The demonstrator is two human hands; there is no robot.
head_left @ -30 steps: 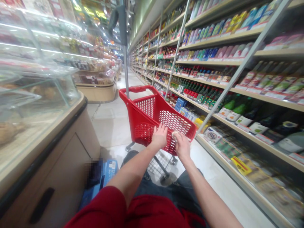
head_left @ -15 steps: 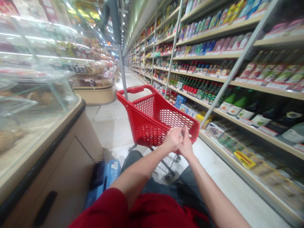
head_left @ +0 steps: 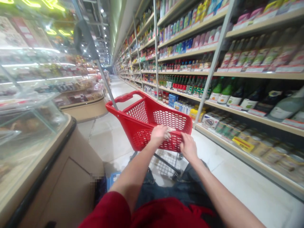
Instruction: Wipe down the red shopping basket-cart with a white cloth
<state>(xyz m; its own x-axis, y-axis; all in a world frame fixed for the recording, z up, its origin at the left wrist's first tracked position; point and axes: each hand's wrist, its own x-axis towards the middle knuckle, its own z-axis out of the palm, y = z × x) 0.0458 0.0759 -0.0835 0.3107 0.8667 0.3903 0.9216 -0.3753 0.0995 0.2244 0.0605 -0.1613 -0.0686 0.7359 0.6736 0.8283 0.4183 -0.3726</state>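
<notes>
In front of me stands a red plastic shopping cart (head_left: 133,134) with perforated basket walls. My left hand (head_left: 158,135) is closed on a small crumpled whitish cloth (head_left: 168,134), which it presses at the rim of the cart's near side. Further right along the same rim, my right hand (head_left: 189,147) has its fingers bent over the edge near the corner. The two hands are apart. The palms are hidden from the camera.
Tall shelves (head_left: 182,72) of bottles and cans line the right side. A wooden counter with a glass case (head_left: 78,158) stands on the left. A grey pole (head_left: 106,84) rises at the cart's handle. Pale floor tiles (head_left: 111,87) run down the aisle between.
My hands were together near the cart's right corner; now they are apart. The left has moved left along the rim with the cloth showing, and the view has turned slightly right.
</notes>
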